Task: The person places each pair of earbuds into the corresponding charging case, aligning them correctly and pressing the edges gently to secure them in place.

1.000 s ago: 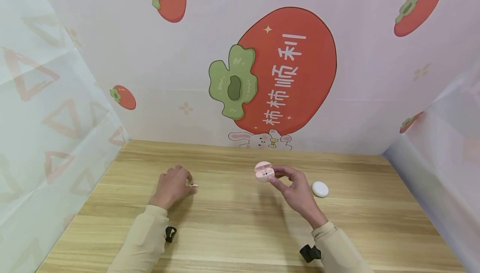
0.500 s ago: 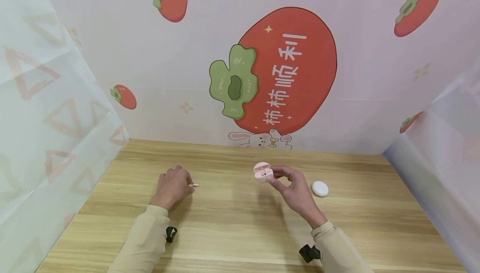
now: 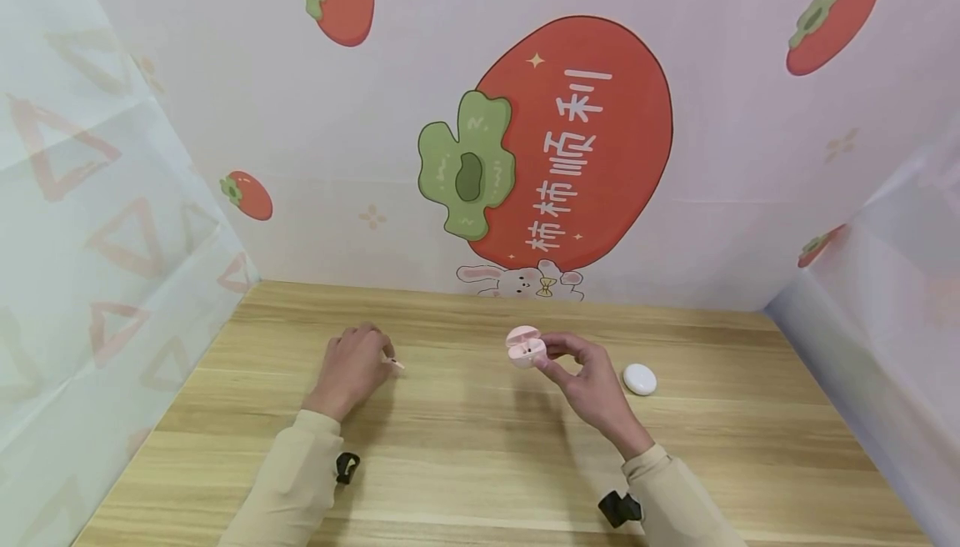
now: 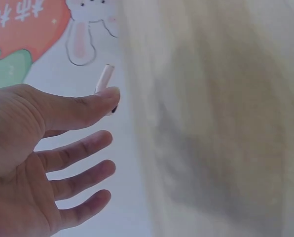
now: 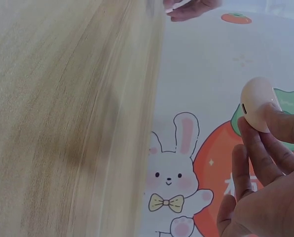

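Note:
Between thumb and index finger, my left hand pinches a small pale pink earbud. Its stem sticks out past the thumb tip in the left wrist view, and the other fingers are spread apart. Over the middle of the table, my right hand holds a round pink earbud charging case by its side, with the lid raised. Dark spots show inside the case in the head view. From the right wrist camera only the outside of the case shows, with a dark slot near its lower edge.
A round white lidded object lies on the wooden table, just right of my right hand. Behind the table stands a white wall sheet printed with persimmons and a rabbit. Similar sheets close off both sides.
My left hand has shifted slightly to the right and away from me with the earbud, whose stem now points more downward. The right hand and the case have barely moved.

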